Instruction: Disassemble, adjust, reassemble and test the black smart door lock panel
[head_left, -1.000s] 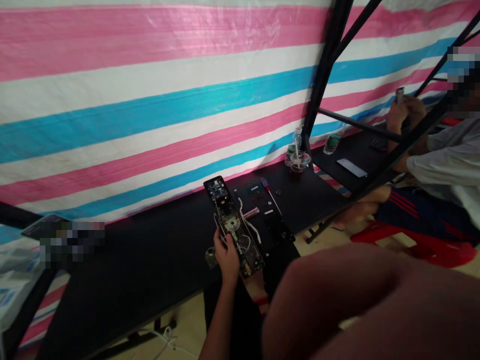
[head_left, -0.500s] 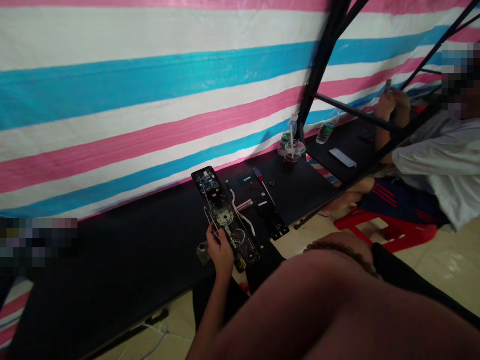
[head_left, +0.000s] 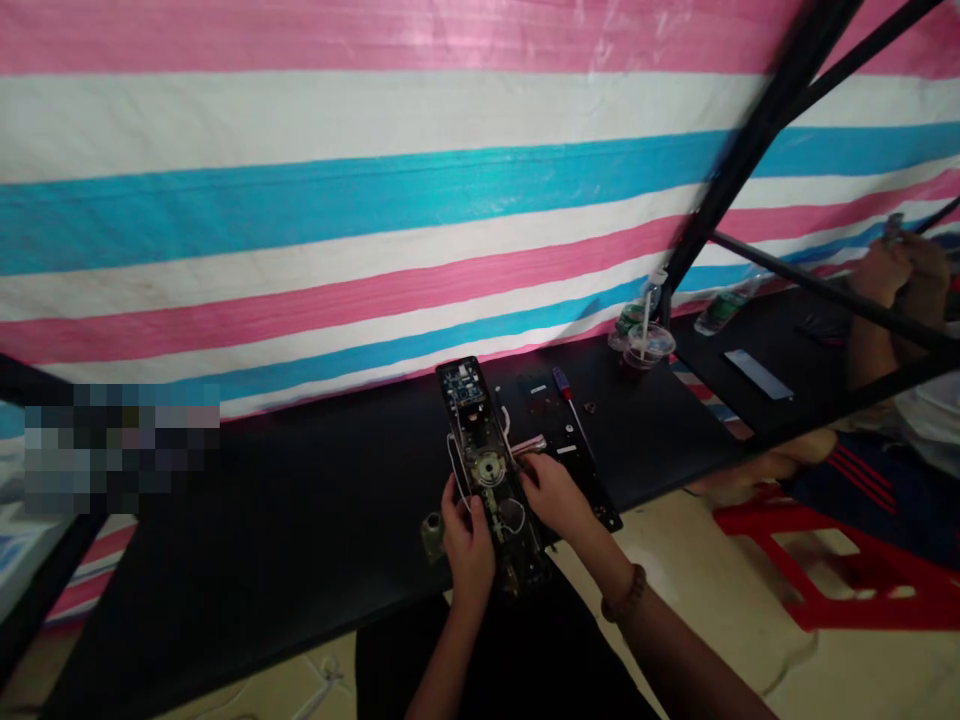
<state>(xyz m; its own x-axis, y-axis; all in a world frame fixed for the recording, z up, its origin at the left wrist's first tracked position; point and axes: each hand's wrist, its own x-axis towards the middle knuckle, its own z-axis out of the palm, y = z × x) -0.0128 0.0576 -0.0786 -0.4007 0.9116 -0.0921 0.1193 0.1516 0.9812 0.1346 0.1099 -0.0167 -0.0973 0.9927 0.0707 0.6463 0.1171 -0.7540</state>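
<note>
A long, opened black electronic device (head_left: 489,470) lies tilted at the table's front edge, its circuit board, round speaker-like part and wires exposed. My left hand (head_left: 469,548) grips its left side, thumb over the rim. Closed at the device's right edge, beside a white cable (head_left: 505,425), is my right hand (head_left: 556,495); its fingertips are partly hidden, so what they pinch is unclear. A flat black cover panel (head_left: 592,485) lies to the right, partly behind my right hand. A screwdriver (head_left: 564,385) with a blue and red handle rests beyond it.
A lidded plastic cup (head_left: 649,346) with a straw and a bottle (head_left: 628,322) stand at the table's back right. A small greenish object (head_left: 432,537) sits left of my left hand. Beyond the black metal frame (head_left: 739,180), a co-worker's hands (head_left: 892,265) hold something small near a phone (head_left: 757,374).
My right hand has come in from the lower right to the device's right edge. My left hand keeps hold of the device. The view has swung left, so things sit farther right.
</note>
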